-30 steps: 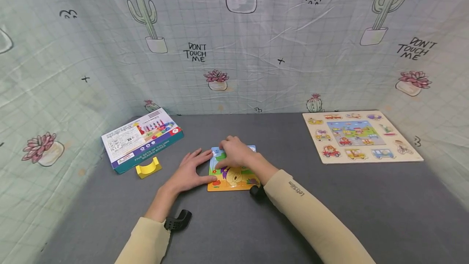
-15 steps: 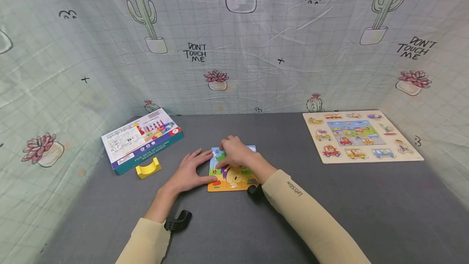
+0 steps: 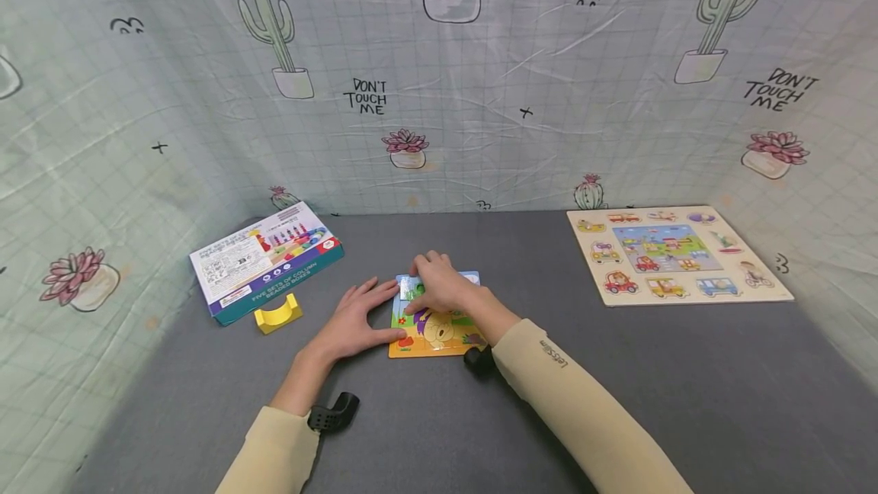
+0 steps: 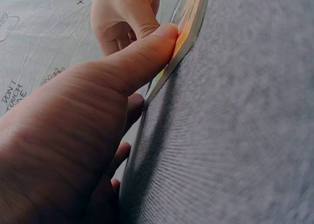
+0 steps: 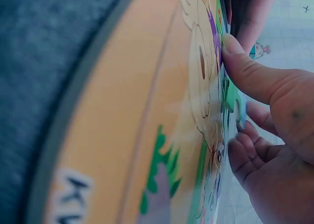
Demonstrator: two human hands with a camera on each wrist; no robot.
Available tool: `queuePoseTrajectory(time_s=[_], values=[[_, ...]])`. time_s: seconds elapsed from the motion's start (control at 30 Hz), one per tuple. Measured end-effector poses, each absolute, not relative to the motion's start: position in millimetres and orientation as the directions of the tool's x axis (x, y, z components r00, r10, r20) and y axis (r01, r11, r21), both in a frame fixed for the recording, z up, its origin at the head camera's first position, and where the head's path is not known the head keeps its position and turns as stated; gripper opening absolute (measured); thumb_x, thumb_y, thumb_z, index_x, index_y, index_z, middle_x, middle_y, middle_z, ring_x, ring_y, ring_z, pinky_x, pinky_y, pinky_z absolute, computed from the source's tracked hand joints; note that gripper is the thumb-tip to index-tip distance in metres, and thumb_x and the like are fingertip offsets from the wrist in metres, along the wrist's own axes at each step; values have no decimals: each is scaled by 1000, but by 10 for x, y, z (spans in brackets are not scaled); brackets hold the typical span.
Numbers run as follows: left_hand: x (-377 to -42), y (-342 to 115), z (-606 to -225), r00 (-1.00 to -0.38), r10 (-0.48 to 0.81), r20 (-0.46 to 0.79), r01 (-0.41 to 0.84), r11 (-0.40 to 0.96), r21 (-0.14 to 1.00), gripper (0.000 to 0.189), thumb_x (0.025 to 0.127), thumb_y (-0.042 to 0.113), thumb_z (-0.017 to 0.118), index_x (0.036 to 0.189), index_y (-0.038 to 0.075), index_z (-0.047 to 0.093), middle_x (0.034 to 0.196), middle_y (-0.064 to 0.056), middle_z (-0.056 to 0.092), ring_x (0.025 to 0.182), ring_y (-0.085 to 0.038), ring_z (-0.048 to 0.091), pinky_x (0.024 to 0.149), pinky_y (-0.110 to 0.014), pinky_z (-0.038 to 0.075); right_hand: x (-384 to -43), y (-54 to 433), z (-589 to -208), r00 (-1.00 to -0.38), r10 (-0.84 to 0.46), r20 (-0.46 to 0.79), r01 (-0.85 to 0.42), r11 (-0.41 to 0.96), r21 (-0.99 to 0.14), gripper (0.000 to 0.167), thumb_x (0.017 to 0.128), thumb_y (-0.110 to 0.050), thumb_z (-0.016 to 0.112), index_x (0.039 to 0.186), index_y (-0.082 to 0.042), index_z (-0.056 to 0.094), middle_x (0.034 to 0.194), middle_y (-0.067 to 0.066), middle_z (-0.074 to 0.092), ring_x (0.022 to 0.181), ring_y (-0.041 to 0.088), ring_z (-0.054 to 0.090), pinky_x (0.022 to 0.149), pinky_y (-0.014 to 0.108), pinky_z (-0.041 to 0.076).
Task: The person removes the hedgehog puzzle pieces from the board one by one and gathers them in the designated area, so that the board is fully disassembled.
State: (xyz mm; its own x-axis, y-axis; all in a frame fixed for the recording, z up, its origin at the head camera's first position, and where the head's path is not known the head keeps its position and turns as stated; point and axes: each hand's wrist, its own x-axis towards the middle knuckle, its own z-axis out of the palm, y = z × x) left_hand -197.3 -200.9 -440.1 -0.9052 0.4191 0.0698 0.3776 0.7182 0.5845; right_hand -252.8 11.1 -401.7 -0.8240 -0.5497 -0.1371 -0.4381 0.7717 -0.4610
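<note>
A small jigsaw puzzle board (image 3: 439,334) with a cartoon animal on an orange and green ground lies flat at the middle of the table. Along its left side my left hand (image 3: 350,322) is spread, with the thumb pressing the near left corner and the other fingers reaching to the upper left edge. Over the board's upper part arches my right hand (image 3: 442,284). In the right wrist view, a green puzzle piece (image 5: 230,96) stands tilted up out of the picture, between that hand's thumb and fingers. The hand hides much of the board in the head view.
A teal and white toy box (image 3: 267,258) lies at the back left, with a yellow arch block (image 3: 278,315) before it. At the back right is a wooden vehicle puzzle board (image 3: 590,258). A printed cloth (image 3: 480,151) rises behind the grey table (image 3: 535,418).
Both hands keep nearly the same places. A puzzle piece by the right fingers now catches the light and looks more tilted than before.
</note>
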Motion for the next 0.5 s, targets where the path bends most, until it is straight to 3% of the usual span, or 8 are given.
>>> queuePoseTrajectory(time_s=[0.23,0.37,0.5], values=[[-1975,-2010,-4401,-904,422,72,380,713,589,85,83,49,80,152,12,48,157,-5,43,150,-36,21,118,-61,7,-2515,147,-4032,-817,-573,-59,-472,725,-502,55,88,-35,81,127,-9,52,125,8,52,117,27,43,98,39,43],[-1977,-2013,-4408,-903,423,75,382,711,590,85,83,49,80,152,12,48,157,-5,43,150,-36,21,118,-61,7,-2510,182,-4016,-816,-577,-21,-469,683,-560,39,94,-26,75,123,-9,55,118,6,59,112,23,53,95,37,48],[-1974,-2014,-4409,-905,418,76,377,710,595,85,82,49,81,152,11,48,157,-6,43,150,-36,21,118,-61,7,-2509,218,-4015,-821,-571,13,-452,636,-626,21,101,-18,66,118,-10,57,105,4,61,94,18,59,84,34,51]])
